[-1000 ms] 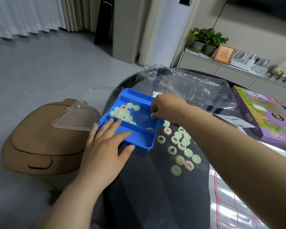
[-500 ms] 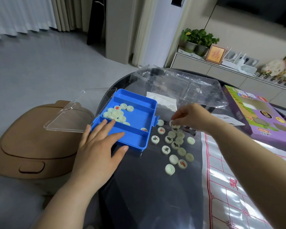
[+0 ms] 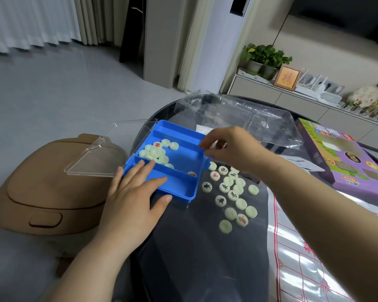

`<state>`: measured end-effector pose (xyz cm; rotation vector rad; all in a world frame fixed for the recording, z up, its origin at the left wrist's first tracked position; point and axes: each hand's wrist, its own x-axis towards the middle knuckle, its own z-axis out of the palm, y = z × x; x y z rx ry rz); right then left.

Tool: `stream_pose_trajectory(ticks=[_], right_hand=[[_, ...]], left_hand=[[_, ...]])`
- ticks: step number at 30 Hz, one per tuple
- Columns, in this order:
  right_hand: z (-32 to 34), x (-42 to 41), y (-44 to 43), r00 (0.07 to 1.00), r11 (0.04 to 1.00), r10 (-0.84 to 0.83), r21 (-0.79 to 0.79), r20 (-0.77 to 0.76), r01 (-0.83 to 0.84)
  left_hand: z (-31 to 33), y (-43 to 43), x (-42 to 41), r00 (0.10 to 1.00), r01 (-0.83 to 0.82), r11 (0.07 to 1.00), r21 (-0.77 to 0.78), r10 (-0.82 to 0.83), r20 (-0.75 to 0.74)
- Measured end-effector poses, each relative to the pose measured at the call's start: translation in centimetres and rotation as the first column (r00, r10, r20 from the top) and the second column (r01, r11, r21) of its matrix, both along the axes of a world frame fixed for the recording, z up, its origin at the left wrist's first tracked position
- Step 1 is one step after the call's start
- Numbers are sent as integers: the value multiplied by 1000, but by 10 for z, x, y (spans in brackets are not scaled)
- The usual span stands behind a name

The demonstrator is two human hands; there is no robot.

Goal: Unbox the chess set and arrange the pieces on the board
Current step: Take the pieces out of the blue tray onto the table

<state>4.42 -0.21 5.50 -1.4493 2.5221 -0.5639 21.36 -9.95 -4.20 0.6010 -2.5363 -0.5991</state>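
Blue plastic marks the piece box (image 3: 179, 194), which is held steady on the dark glass table (image 3: 183, 247) by the left hand (image 3: 131, 199). That hand is laid flat with its fingers spread over the near-left corner and its thumb along the front wall. What is changed from half a second ago is the place of the right hand (image 3: 229, 149). It was then seen over the loose pieces on the table, and it is now brought back above the right rim of the box, fingers bent downward and drawn close together. Whether a piece is pinched between them cannot be told. A cluster of pale discs (image 3: 156, 152) is left at the left end of the middle compartment, and one red-marked disc (image 3: 192, 174) is seen by the divider near its right end. A larger scatter of pieces (image 3: 231, 192) is spread on the glass just right of the box, some face up, some blank. None is yet set on the red-lined board sheet (image 3: 297, 258) at the lower right. The emptying is judged to be about half done, another pick from the box is expected, and arranging is not begun.
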Motion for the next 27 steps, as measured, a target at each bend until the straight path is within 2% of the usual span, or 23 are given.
stream_pose_trajectory(ticks=[2, 4, 7, 11, 18, 22, 25, 27], right_hand=[[1, 11, -15, 987, 967, 153, 211, -41, -141], [-2, 15, -29, 962, 878, 258, 436, -85, -197], [-6, 13, -42, 958, 783, 281, 589, -48, -200], [-8, 9, -46, 972, 788, 237, 585, 1, -192], [-17, 1, -42, 991, 917, 135, 380, -7, -122], [-5, 1, -41, 984, 853, 145, 491, 100, -176], [-9, 5, -43, 979, 811, 201, 558, 18, -177], [-16, 7, -46, 971, 821, 237, 540, -27, -185]], left_hand=[[-1, 0, -1, 1000, 9, 1000, -11, -9, 2], [-1, 1, 0, 999, -2, 1000, -5, 2, -45], [-2, 2, 2, 996, -21, 1000, -5, 21, -85], [-1, 1, 0, 999, -2, 1000, -7, 2, -35], [1, 1, 1, 998, 0, 1000, 13, 0, -59], [0, 0, 2, 998, 11, 1000, 6, -10, -60], [-1, -2, 2, 998, 29, 999, 18, -28, -51], [-2, -2, 2, 998, 35, 999, 22, -34, -45]])
